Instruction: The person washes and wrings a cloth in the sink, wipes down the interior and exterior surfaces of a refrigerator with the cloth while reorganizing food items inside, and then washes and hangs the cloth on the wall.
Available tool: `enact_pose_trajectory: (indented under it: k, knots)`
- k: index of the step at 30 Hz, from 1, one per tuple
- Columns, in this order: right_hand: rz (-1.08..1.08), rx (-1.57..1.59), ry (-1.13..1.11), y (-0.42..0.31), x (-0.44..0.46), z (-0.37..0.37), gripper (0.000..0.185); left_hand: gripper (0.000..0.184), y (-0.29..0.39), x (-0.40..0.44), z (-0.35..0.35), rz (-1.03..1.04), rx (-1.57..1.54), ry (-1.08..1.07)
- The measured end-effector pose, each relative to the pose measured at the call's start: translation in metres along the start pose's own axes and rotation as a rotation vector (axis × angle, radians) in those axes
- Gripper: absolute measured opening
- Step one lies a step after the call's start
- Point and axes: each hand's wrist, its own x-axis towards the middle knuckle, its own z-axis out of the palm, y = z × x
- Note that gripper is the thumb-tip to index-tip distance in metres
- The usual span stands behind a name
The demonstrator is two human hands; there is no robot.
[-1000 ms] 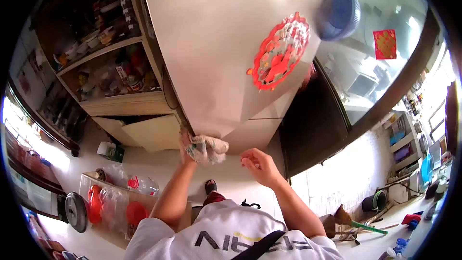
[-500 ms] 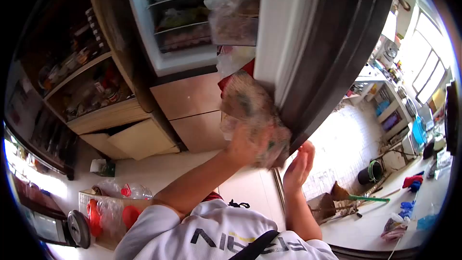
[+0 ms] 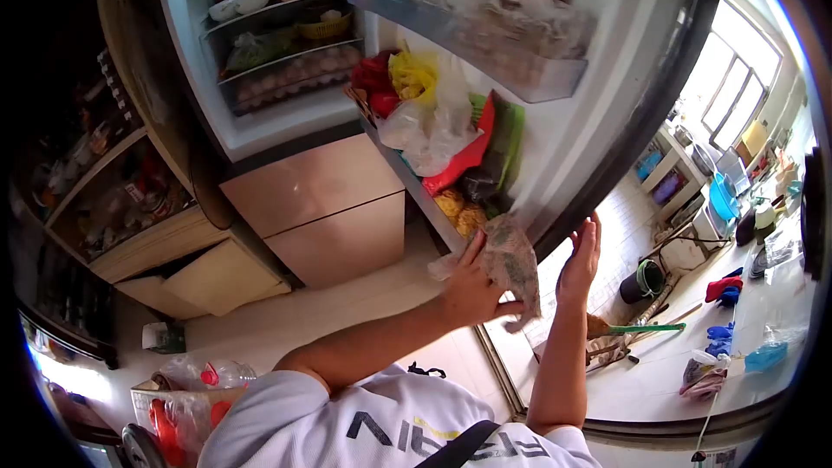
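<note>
In the head view my left hand (image 3: 472,290) holds a crumpled, patterned cloth (image 3: 511,264) against the lower inner edge of the open refrigerator door (image 3: 576,147). Its fingers press on the cloth, with the thumb to the right. My right hand (image 3: 579,262) is raised at the outer edge of that door, fingers extended and holding nothing; whether the palm touches it is unclear. Just above the cloth, the lower door shelf (image 3: 425,199) carries plastic bags, a red packet and a green packet. More bags fill the upper door bin (image 3: 555,74).
Inside the refrigerator, shelves (image 3: 269,65) hold bowls, a yellow basket and eggs. A wooden cabinet (image 3: 217,273) stands at left, with a box of plastic bottles (image 3: 230,373) below it. A green-handled broom (image 3: 641,328) and a dark bucket (image 3: 641,282) are at right.
The door stands wider, so its inner shelves show. My left hand and the cloth have moved down and slightly right along the door edge. My right hand has risen beside it.
</note>
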Motion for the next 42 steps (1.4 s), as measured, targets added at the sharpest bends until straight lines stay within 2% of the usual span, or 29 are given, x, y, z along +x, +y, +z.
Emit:
enact_pose_trajectory:
  k: [2, 4, 7, 9, 10, 14, 18, 20, 23, 25, 27, 30, 33, 36, 37, 40, 42]
  knots:
    - [-0.018, -0.031, -0.071, 0.003, 0.007, -0.003, 0.048, 0.066, 0.003, -0.003, -0.01, -0.084, -0.093, -0.049]
    - [-0.134, -0.09, 0.061, 0.005, 0.004, 0.003, 0.047, 0.065, -0.004, -0.003, -0.025, -0.082, -0.123, -0.029]
    - [-0.448, -0.44, 0.242, -0.009, -0.011, 0.007, 0.04, 0.065, -0.037, -0.006, -0.05, -0.091, -0.188, 0.082]
    - [-0.711, -0.462, 0.267, -0.034, -0.031, 0.034, 0.026, 0.067, -0.059, -0.013, -0.064, -0.099, -0.132, 0.244]
    - [-0.787, -0.259, 0.22, -0.039, -0.039, 0.059, 0.019, 0.067, -0.072, -0.017, -0.07, -0.102, -0.089, 0.329]
    - [-0.83, -0.2, -0.237, -0.024, -0.075, 0.132, 0.018, 0.069, -0.142, -0.047, -0.107, -0.237, 0.013, 0.459]
    - [-0.397, -0.207, -0.67, 0.038, -0.094, 0.206, 0.024, 0.07, -0.245, -0.092, -0.17, -0.455, 0.225, 0.525]
    - [-0.283, -0.29, -0.751, 0.071, -0.098, 0.246, 0.025, 0.071, -0.315, -0.104, -0.21, -0.58, 0.403, 0.515]
    - [-0.046, -0.404, -0.807, 0.11, -0.105, 0.295, 0.023, 0.072, -0.423, -0.109, -0.256, -0.745, 0.72, 0.34]
    - [0.008, -0.445, -0.862, 0.115, -0.1, 0.337, 0.019, 0.073, -0.483, -0.108, -0.272, -0.934, 0.861, 0.01]
    - [-0.004, -0.524, -0.985, 0.12, -0.094, 0.363, 0.023, 0.074, -0.488, -0.09, -0.275, -1.191, 0.903, -0.442]
    - [0.093, -0.538, -1.055, 0.131, -0.086, 0.385, 0.023, 0.082, -0.507, -0.098, -0.252, -1.02, 0.915, -0.195]
    - [0.158, -0.591, -1.134, 0.153, -0.077, 0.393, 0.024, 0.088, -0.512, -0.071, -0.237, -0.849, 0.667, -0.321]
    - [0.221, -0.633, -1.109, 0.162, -0.069, 0.405, 0.025, 0.087, -0.513, -0.031, -0.215, -0.774, 0.537, -0.432]
    - [0.16, -0.645, -1.103, 0.175, -0.066, 0.398, 0.026, 0.088, -0.519, -0.023, -0.202, -0.71, 0.533, -0.444]
    - [0.273, -0.504, -0.867, 0.199, -0.061, 0.381, 0.028, 0.089, -0.542, -0.004, -0.154, -0.551, 0.512, -0.457]
    - [0.308, -0.452, -0.784, 0.204, -0.053, 0.372, 0.025, 0.089, -0.548, 0.013, -0.122, -0.49, 0.483, -0.432]
